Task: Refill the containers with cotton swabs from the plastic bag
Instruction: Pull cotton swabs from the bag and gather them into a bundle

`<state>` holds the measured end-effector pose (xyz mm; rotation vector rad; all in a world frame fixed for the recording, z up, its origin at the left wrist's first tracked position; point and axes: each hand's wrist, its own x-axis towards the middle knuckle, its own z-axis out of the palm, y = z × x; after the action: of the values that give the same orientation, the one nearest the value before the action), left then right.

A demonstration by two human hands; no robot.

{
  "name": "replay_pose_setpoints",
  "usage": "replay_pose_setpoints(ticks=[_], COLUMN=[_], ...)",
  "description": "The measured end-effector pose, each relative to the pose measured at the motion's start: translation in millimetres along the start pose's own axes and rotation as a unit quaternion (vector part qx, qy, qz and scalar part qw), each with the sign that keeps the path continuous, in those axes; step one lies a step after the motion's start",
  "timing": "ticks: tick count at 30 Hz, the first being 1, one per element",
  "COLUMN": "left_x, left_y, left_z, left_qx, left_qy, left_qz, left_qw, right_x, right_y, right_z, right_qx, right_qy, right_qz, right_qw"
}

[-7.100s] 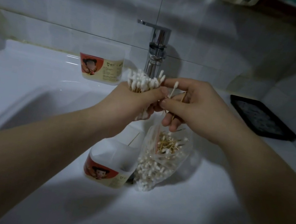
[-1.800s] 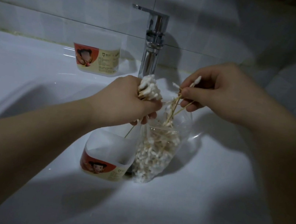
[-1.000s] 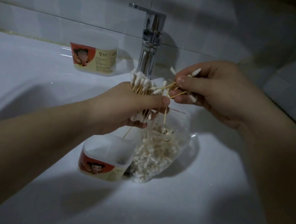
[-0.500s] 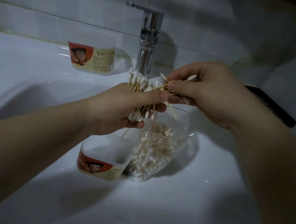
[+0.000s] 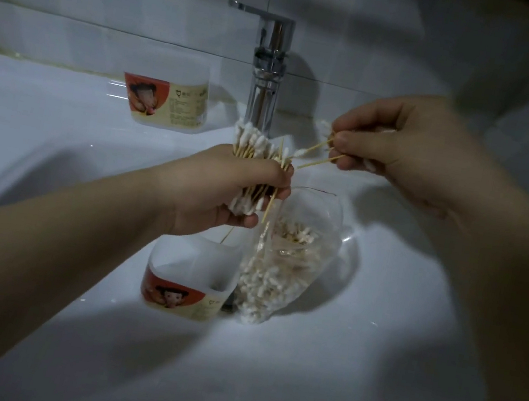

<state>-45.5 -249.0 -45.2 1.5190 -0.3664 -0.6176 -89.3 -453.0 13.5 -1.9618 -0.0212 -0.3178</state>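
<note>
White ceramic sink: a translucent plastic container with red-and-cream label stands on the back ledge, left of the chrome faucet. A second matching container, open-topped, stands in the basin, touching the clear plastic bag of cotton swabs on its right. Left hand: grip closed round an upright bundle of wooden-stemmed cotton swabs, above the open container. Right hand: grip pinches a few swabs, their tips reaching the bundle.

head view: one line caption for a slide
Left hand grips a cotton swab bundle above the plastic bag while right hand pinches a few swabs.
</note>
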Motion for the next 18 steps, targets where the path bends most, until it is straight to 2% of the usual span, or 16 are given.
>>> replay_pose_setpoints(ticks=[4,15,18], left_x=[1.8,7.2,7.4], left_y=[-0.5,0.5,0.6], left_z=[-0.5,-0.1,-1.4], left_qx=[0.004,-0.054,-0.038], left_qy=[0.016,0.075,0.093], left_qz=[0.007,0.067,0.079], left_qw=[1.0,0.993,0.992], right_x=[-0.8,-1.6,-1.2], right_y=[-0.2,3.0,4.8], right_z=[-10.0,-0.8,2.3], right_qx=[0.009,-0.074,-0.075], right_qy=[0.029,-0.051,-0.059], right_qz=[0.006,-0.002,-0.006], right_qw=[1.0,0.996,0.995])
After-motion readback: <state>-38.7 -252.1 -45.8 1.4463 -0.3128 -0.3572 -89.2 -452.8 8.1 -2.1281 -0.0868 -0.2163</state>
